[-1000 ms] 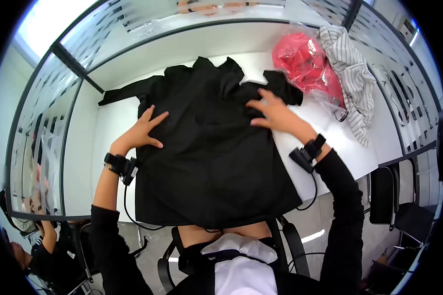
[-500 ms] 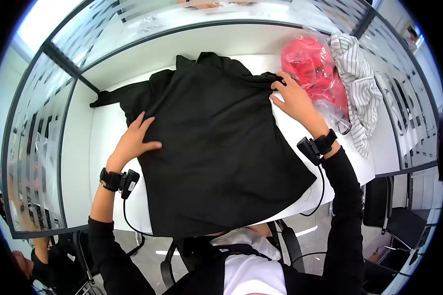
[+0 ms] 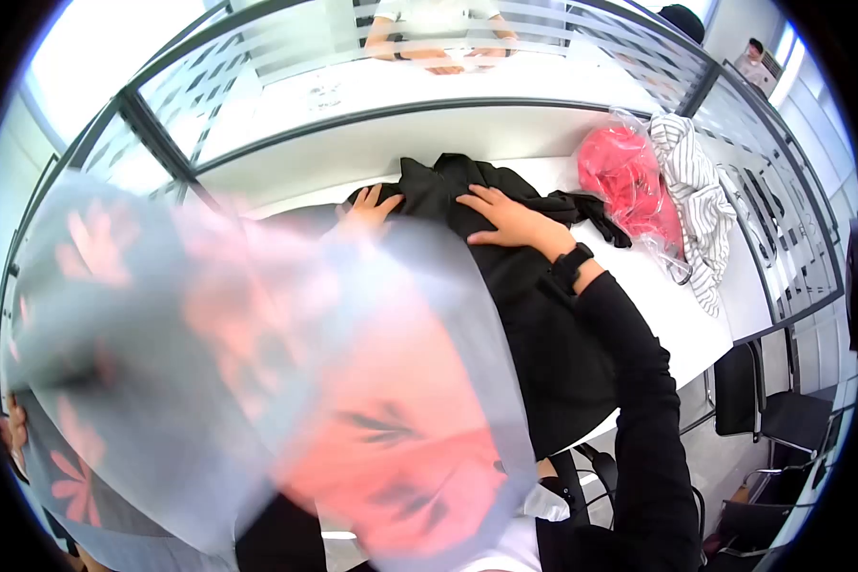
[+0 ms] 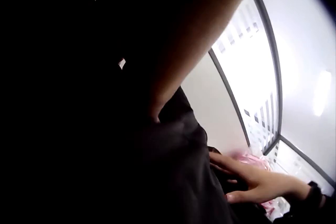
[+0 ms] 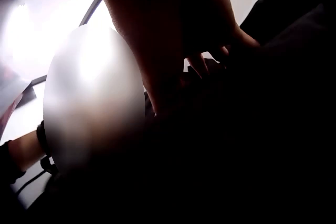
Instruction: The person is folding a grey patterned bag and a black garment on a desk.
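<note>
Black garment (image 3: 543, 324) lies on the white desk (image 3: 677, 305), its long body running toward me and hanging off the near edge. The far end is heaped in dark folds up by the glass partition (image 3: 286, 124).

My right hand (image 3: 505, 217) lies flat on that heaped end, fingers straight and slightly apart, pressing down and gripping nothing. My left hand (image 3: 370, 205) rests just beside it on the same cloth, fingers spread. Only the fingers show, and they look flat rather than closed.

A blurred translucent sheet (image 3: 257, 381) with pink-red marks sits very near the head camera and hides my left arm and most of the garment's left half. I cannot tell what it is.

Progress, as I judge it: the garment is down on the desk and under both palms, but the top is bunched rather than flat. I see no tidy fold or squared edge. The pressing and shaping look mostly undone.

Off to the right, well apart from my hands, are a red bundle in clear plastic (image 3: 629, 181) and a striped shirt (image 3: 701, 200), both untouched.
</note>
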The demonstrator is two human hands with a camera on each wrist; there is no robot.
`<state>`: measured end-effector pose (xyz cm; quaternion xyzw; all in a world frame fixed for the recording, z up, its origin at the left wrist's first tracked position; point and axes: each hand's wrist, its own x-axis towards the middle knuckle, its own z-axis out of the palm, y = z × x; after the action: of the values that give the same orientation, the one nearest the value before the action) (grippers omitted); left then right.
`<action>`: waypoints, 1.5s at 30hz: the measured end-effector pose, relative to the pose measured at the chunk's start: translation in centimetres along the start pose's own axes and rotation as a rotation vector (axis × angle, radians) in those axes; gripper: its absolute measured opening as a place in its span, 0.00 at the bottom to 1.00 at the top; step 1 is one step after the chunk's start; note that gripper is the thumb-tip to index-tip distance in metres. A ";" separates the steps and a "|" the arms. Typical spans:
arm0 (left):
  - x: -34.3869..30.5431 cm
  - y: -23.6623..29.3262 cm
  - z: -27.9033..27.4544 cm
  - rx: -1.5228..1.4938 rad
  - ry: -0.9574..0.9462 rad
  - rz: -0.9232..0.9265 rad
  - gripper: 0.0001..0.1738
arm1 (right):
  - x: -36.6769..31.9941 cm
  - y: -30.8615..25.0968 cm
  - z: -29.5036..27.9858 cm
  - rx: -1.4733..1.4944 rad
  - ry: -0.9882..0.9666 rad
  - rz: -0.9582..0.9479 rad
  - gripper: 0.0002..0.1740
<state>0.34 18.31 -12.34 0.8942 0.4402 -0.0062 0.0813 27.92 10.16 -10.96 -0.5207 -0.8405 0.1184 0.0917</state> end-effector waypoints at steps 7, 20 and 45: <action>0.2 -2.4 -1.1 0.034 -0.051 -0.114 0.34 | 0.0 1.4 -0.4 0.007 -0.066 0.349 0.41; 0.3 -1.6 0.7 0.264 0.314 -0.191 0.29 | -2.0 -26.6 -4.6 0.413 -0.111 -0.598 0.64; -7.7 -2.5 1.8 0.131 0.251 0.057 0.29 | -18.2 6.4 -33.9 -0.333 1.397 0.181 0.22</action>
<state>-6.26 13.44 -13.87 0.9034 0.4201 0.0794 -0.0329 50.81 0.03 18.97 -0.5492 -0.5462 -0.3645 0.5169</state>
